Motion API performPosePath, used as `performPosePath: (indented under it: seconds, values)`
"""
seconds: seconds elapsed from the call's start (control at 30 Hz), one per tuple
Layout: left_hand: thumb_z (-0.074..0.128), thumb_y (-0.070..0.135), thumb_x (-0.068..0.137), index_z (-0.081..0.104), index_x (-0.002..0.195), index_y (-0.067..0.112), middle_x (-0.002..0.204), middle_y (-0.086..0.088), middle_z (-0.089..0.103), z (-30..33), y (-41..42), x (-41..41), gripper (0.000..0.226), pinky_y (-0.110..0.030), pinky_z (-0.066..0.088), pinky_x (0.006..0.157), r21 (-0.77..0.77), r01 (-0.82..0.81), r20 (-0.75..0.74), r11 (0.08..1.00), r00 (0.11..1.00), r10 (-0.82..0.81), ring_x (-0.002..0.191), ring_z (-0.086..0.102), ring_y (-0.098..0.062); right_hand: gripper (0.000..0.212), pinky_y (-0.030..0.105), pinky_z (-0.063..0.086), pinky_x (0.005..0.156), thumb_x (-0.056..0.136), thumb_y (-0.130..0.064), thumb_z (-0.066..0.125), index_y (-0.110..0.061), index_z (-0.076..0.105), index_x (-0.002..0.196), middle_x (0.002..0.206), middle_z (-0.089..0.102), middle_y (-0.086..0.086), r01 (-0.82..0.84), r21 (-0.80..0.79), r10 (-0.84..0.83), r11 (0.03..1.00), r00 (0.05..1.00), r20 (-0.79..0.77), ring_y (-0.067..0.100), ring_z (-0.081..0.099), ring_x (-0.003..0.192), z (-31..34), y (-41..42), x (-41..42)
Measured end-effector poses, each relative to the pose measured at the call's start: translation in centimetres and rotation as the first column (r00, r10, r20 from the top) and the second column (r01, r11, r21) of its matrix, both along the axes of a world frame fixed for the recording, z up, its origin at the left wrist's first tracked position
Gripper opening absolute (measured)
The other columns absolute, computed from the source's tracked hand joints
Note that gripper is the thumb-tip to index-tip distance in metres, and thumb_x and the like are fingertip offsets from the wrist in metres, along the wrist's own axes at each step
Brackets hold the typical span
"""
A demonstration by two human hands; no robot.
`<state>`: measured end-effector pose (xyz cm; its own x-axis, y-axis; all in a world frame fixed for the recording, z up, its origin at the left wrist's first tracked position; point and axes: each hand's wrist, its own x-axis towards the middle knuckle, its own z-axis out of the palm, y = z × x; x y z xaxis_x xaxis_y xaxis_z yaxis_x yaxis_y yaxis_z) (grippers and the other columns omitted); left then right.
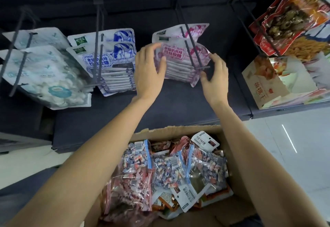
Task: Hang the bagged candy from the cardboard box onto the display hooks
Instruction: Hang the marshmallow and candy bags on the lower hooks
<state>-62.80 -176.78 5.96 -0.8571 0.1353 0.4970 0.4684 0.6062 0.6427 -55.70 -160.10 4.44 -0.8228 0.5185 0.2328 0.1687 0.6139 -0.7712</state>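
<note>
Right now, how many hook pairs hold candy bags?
3, possibly more out of frame: pale blue bags far left, blue cow bags next, pink bags between the left hand and right hand.

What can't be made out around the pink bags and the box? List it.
Head view only:
- Rear pink bags: covered by the front bag, so no count.
- Left hand palm side: faces away, so contact with the bags is unclear.
- Right hand: blurred fingertips.
- Cardboard box: near side cut by the bottom edge.
- Lower candy in box: buried.

Snack pkgs (pixel 292 21) upper right; white tile floor (pixel 294 146) below.
</note>
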Motion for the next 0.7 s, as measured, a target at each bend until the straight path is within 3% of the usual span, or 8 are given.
performPosePath:
  seconds: [0.13,0.23,0.33,0.43,0.5,0.53,0.63,0.7]
  values:
    - [0.049,0.022,0.094,0.054,0.122,0.013,0.115,0.001,0.059,-3.1,-6.4,6.4,0.030,-0.029,0.047,0.086,-0.077,0.183,0.107,0.980,0.979,-0.175,0.107,0.054,-0.016,0.045,0.013,0.027,0.096,0.091,-0.009,0.056,-0.015,0.044,0.135,0.140,0.045,0.002,0.055,-0.061,-0.050,0.997,0.995,0.081,0.017,0.036,0.130,-1.1,-3.0,6.8]
    - [0.054,0.021,0.093,0.056,0.118,0.019,0.109,0.009,0.062,-6.1,-11.5,10.2,0.026,-0.034,0.051,0.083,-0.210,0.310,0.343,0.927,0.912,-0.227,0.100,0.057,-0.009,0.034,0.017,0.036,0.091,0.092,-0.008,0.055,-0.016,0.054,0.125,0.129,0.055,0.003,-0.084,-0.108,0.113,0.991,0.945,0.306,0.019,0.049,0.118,-3.5,-5.2,10.9]
    - [0.060,0.025,0.091,0.050,0.128,0.017,0.127,-0.001,0.056,-8.9,-15.6,13.1,0.039,-0.035,0.048,0.092,-0.403,0.438,0.604,0.804,0.787,-0.126,0.106,0.059,-0.017,0.030,0.035,0.052,0.084,0.091,-0.011,0.056,-0.015,0.058,0.120,0.111,0.065,0.007,-0.301,-0.137,0.327,0.944,0.789,0.520,0.018,0.061,0.085,-6.8,-8.0,13.8]
    - [0.055,0.043,0.090,0.032,0.144,0.020,0.145,-0.006,0.041,-12.0,-18.8,15.3,0.062,-0.039,0.035,0.108,-0.594,0.484,0.684,0.642,0.725,0.086,0.128,0.046,-0.021,0.040,0.042,0.050,0.093,0.094,-0.023,0.055,-0.017,0.049,0.132,0.119,0.062,0.009,-0.492,-0.093,0.404,0.866,0.577,0.710,0.025,0.061,0.102,-10.3,-11.0,15.6]
    - [0.048,0.057,0.088,0.022,0.148,0.024,0.152,-0.005,0.032,-13.7,-19.9,16.2,0.073,-0.045,0.030,0.110,-0.690,0.487,0.658,0.536,0.731,0.182,0.136,0.036,-0.022,0.055,0.047,0.036,0.109,0.094,-0.027,0.056,-0.020,0.033,0.144,0.140,0.046,0.009,-0.555,-0.068,0.365,0.829,0.446,0.817,0.031,0.041,0.132,-12.4,-12.5,16.4]
    - [0.047,0.059,0.088,0.017,0.150,0.024,0.155,-0.005,0.025,-14.2,-20.1,16.6,0.077,-0.047,0.029,0.111,-0.675,0.496,0.684,0.546,0.699,0.211,0.139,0.031,-0.024,0.063,0.049,0.027,0.114,0.094,-0.025,0.056,-0.022,0.024,0.148,0.151,0.033,0.007,-0.555,-0.063,0.342,0.829,0.415,0.843,0.031,0.026,0.141,-13.3,-13.0,16.6]
    - [0.051,0.051,0.091,0.008,0.152,0.026,0.160,-0.003,0.004,-15.2,-19.4,16.7,0.078,-0.050,0.022,0.116,-0.564,0.531,0.780,0.632,0.594,0.197,0.146,0.011,-0.027,0.082,0.055,0.006,0.116,0.094,-0.022,0.056,-0.026,-0.002,0.153,0.161,-0.004,0.004,-0.529,-0.046,0.260,0.848,0.339,0.904,0.031,-0.006,0.147,-15.4,-13.2,16.6]
    - [0.051,0.050,0.091,0.005,0.152,0.030,0.160,0.001,-0.002,-15.6,-18.7,16.5,0.078,-0.052,0.018,0.116,-0.539,0.555,0.797,0.634,0.580,0.171,0.147,0.002,-0.027,0.091,0.056,0.000,0.114,0.093,-0.025,0.058,-0.025,-0.011,0.151,0.160,-0.012,0.004,-0.570,-0.015,0.224,0.821,0.299,0.928,0.029,-0.013,0.146,-16.4,-12.6,16.4]
